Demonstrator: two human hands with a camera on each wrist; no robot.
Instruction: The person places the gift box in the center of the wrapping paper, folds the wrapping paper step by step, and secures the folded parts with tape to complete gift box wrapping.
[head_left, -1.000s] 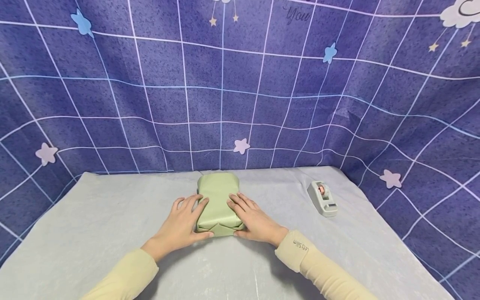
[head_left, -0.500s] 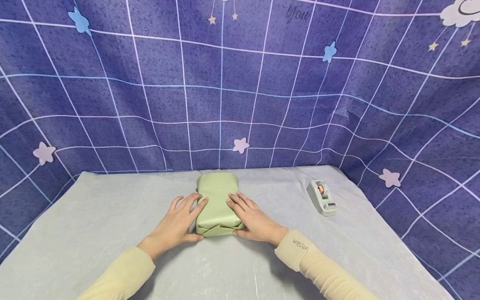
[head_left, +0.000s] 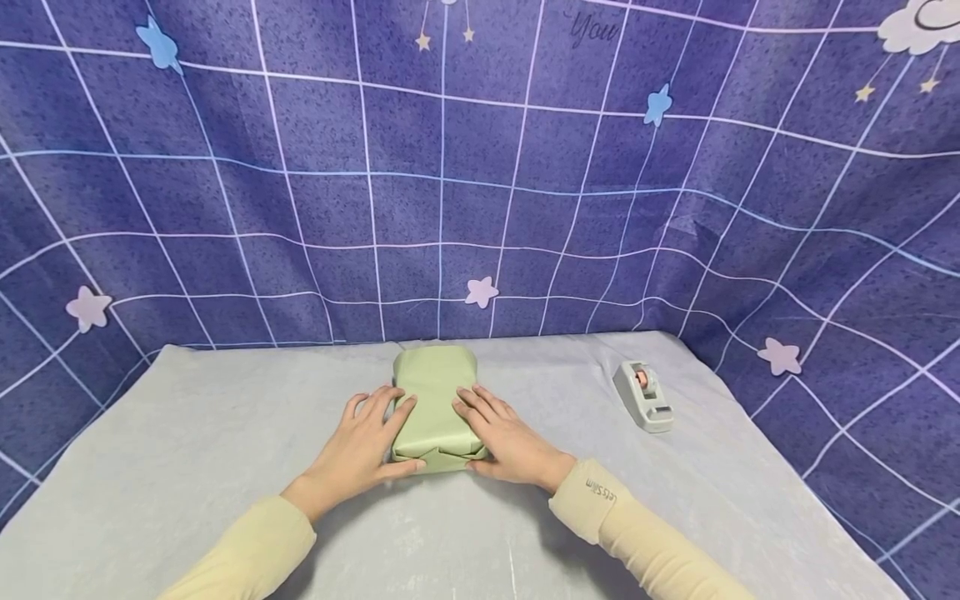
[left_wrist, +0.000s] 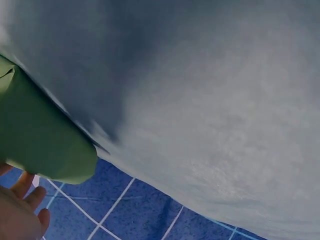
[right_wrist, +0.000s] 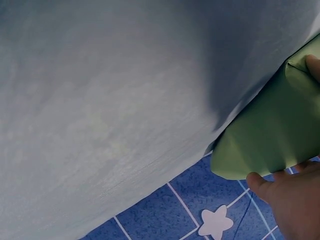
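A parcel wrapped in green paper (head_left: 435, 400) lies lengthwise on the table, folded flaps showing at its near end. My left hand (head_left: 356, 450) rests on its left side, fingers spread over the upper edge and thumb against the near flap. On the right side, my right hand (head_left: 513, 442) lies with its fingers on top and its thumb at the near right corner. The left wrist view shows part of the parcel (left_wrist: 45, 130) with the left fingertips (left_wrist: 25, 182) against it. In the right wrist view, fingers touch the parcel (right_wrist: 270, 130) and the thumb reaches its folded end.
A light grey tape dispenser (head_left: 660, 422) with an orange-pink core stands to the right on the grey cloth-covered table (head_left: 225, 417). Behind and to the sides hangs a blue-purple curtain (head_left: 405, 208) with grid lines and stars.
My left thumb moved left off the near flap, then came back onto it, the left hand shifting slightly with it. The right hand and the parcel have stayed in place.
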